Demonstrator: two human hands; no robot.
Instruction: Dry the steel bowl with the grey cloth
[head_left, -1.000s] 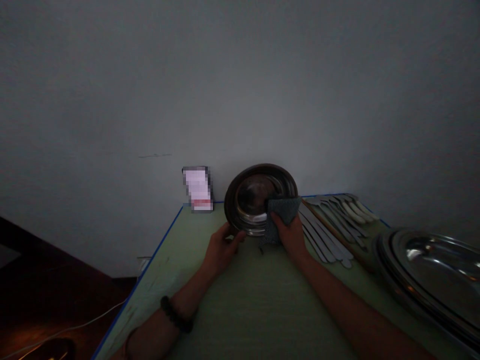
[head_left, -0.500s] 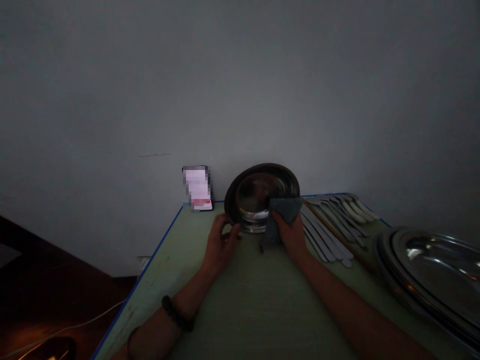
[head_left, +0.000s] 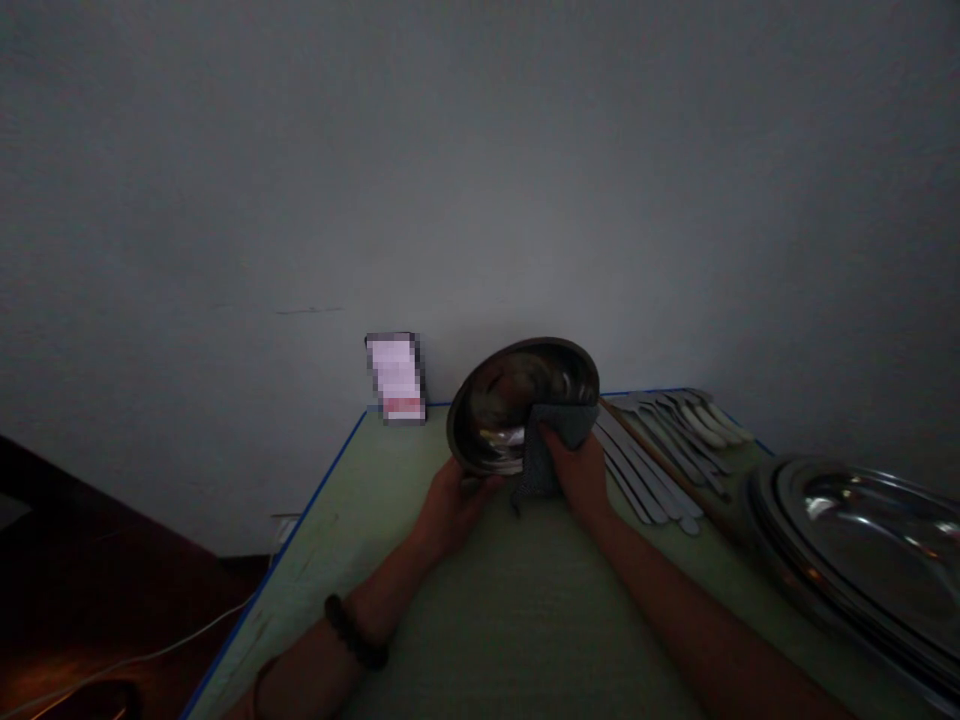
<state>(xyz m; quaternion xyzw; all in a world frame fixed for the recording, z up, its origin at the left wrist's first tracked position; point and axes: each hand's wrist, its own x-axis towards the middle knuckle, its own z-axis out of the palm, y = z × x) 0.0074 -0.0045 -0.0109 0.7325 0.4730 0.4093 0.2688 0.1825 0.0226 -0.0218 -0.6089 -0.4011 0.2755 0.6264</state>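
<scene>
A round stainless steel bowl is held tilted above the far part of the table, its hollow side facing me. My left hand supports it from below at the lower left rim, the fingers partly hidden under the metal. A grey cloth is gripped in my right hand, with the thumb on top. The cloth lies over the bowl's right rim and hangs down in front of it. Fingers of my right hand behind the cloth are hidden.
Right of the bowl lie several flat metal utensils, a long wooden stick and several spoons. Stacked steel basins stand at the right. A lit phone leans on the wall behind the green table.
The bowl has tilted and turned in my hands, its lower left edge dropping slightly. My left hand has shifted right and closed under the rim. The cloth has moved slightly down and left.
</scene>
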